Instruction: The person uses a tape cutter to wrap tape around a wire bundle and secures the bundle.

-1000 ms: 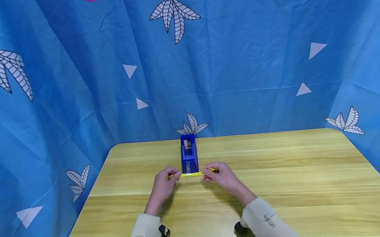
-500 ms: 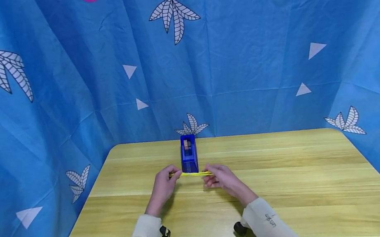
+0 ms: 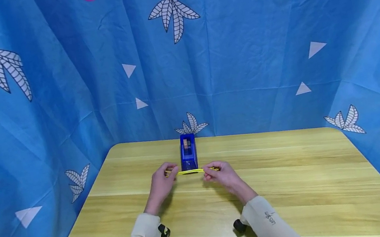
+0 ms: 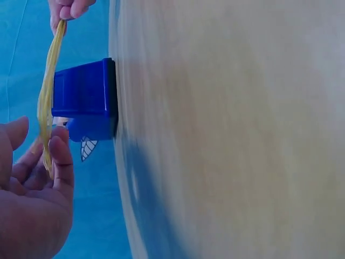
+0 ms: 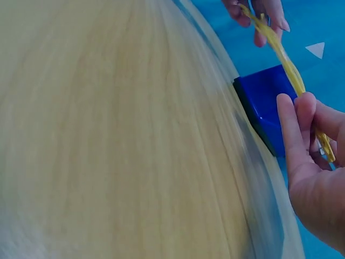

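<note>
A thin bundle of yellow strands is stretched sideways between both hands, above the table. My right hand pinches it between thumb and fingers, and a short end sticks out past them in the right wrist view. My left hand holds the other end with curled fingers; in the left wrist view its thumb stands away from the strands. Just beyond the bundle stands a blue tape dispenser with a small brownish roll inside. Neither hand visibly touches the dispenser.
The wood-grain table reaches a blue patterned curtain at the back and sides. A black wrist camera sits at the left cuff, another black camera at the right.
The right fingers, more spread half a second ago, have drawn together on the bundle. The left hand has shifted slightly left and back, its thumb and fingers parted more. The dispenser stays put.
</note>
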### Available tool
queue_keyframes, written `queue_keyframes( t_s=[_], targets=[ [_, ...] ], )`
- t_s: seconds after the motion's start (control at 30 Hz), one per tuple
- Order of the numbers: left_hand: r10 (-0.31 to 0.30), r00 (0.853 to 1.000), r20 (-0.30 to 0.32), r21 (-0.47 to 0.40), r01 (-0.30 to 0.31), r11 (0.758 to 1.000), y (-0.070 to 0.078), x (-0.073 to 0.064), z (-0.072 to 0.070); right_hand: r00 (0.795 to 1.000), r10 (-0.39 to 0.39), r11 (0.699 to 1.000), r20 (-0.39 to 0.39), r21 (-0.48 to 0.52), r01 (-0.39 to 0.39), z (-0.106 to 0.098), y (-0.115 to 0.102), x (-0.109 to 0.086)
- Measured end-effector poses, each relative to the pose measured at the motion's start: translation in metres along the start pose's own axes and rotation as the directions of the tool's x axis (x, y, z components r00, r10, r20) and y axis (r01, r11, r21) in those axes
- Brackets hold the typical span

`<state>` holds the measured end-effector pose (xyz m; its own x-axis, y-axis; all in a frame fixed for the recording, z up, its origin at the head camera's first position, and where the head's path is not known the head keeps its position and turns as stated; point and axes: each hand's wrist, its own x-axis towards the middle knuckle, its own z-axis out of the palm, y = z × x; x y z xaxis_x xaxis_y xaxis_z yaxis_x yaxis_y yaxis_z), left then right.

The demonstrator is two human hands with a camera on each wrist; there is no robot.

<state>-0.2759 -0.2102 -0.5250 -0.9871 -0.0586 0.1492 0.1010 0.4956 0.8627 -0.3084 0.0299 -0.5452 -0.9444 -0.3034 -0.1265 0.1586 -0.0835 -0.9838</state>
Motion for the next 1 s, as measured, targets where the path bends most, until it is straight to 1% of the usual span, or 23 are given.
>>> queue_keyframes(
  t_s=[0.07, 0.13, 0.27, 0.33, 0.43, 0.57, 0.63, 0.73, 1.0],
  targets=[
    [-0.033, 0.999, 0.011, -0.01, 0.034, 0.999, -0.0022, 0.0012, -0.0002, 1.0, -0.007, 1.0, -0.007, -0.009, 0.007, -0.0001, -0.0002, 0.0006],
    [-0.064, 0.997, 0.041, -0.015, 0.064, 0.998, -0.0036, 0.002, 0.0003, 1.0, -0.011, 1.0, -0.009, -0.023, 0.011, -0.0002, -0.0001, 0.0011],
    [-0.09, 0.989, 0.115, -0.024, 0.093, 0.995, -0.0053, 0.0034, 0.003, 1.0, -0.026, 0.998, -0.011, -0.055, 0.026, -0.0002, 0.0001, 0.001],
    [-0.089, 0.988, 0.127, -0.044, 0.096, 0.994, -0.0054, 0.004, 0.0046, 0.999, -0.038, 0.997, -0.009, -0.066, 0.038, -0.0001, 0.0004, 0.0005],
    [-0.08, 0.991, 0.103, -0.057, 0.086, 0.995, -0.0037, 0.0044, 0.0058, 1.0, -0.026, 0.997, -0.001, -0.069, 0.026, -0.0002, 0.0007, -0.0005],
    [-0.048, 0.997, 0.065, -0.044, 0.051, 0.998, -0.0011, 0.0041, 0.0058, 0.999, 0.033, 0.998, 0.02, -0.056, -0.032, -0.0003, 0.0015, -0.002],
    [-0.033, 0.998, 0.06, -0.038, 0.035, 0.999, -0.0002, 0.0038, 0.0057, 0.998, 0.06, 0.997, 0.024, -0.042, -0.059, -0.0002, 0.0017, -0.0024],
    [-0.022, 0.998, 0.059, -0.037, 0.024, 0.999, 0.0005, 0.0033, 0.0059, 0.997, 0.077, 0.997, 0.023, -0.028, -0.077, 0.0002, 0.0013, -0.0024],
    [-0.004, 0.998, 0.055, -0.028, 0.005, 1.0, 0.0006, 0.0033, 0.0056, 0.997, 0.083, 0.997, 0.013, -0.005, -0.083, 0.0022, -0.0008, -0.0013]
  ],
)
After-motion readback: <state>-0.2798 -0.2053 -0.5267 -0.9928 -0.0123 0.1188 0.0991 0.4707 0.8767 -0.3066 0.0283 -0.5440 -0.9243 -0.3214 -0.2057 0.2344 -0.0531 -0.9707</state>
